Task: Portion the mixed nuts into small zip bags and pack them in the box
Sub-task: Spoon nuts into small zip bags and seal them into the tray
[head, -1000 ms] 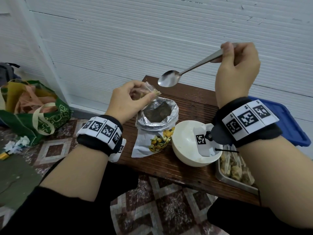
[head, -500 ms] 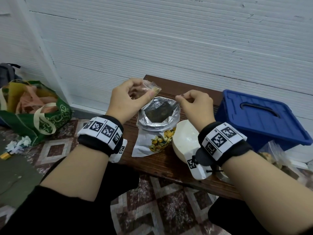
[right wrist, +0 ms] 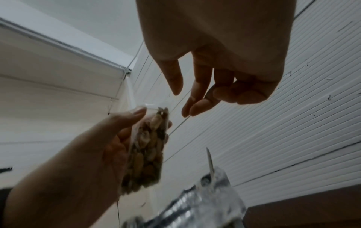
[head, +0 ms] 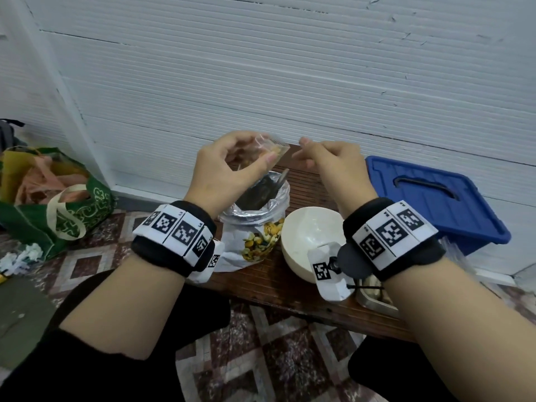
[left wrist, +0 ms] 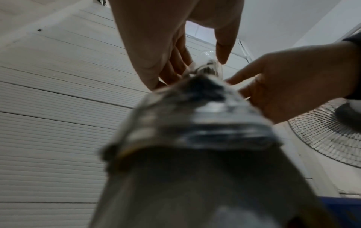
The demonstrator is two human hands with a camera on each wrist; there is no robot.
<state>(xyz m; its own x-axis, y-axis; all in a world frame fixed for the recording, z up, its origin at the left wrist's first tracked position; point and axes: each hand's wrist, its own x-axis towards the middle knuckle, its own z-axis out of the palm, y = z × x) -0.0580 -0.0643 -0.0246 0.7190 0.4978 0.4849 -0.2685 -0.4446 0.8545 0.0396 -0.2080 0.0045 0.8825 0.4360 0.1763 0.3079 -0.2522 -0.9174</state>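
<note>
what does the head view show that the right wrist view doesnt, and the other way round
Only the head view shows the blue box with its lid on, the white bowl, the green bag on the floor and both wristbands. Only the right wrist view shows the nuts filling the small zip bag and the right hand's empty, loosely curled fingers from below. Both show the left hand holding that bag, and the spoon handle standing in the foil pouch.
</note>
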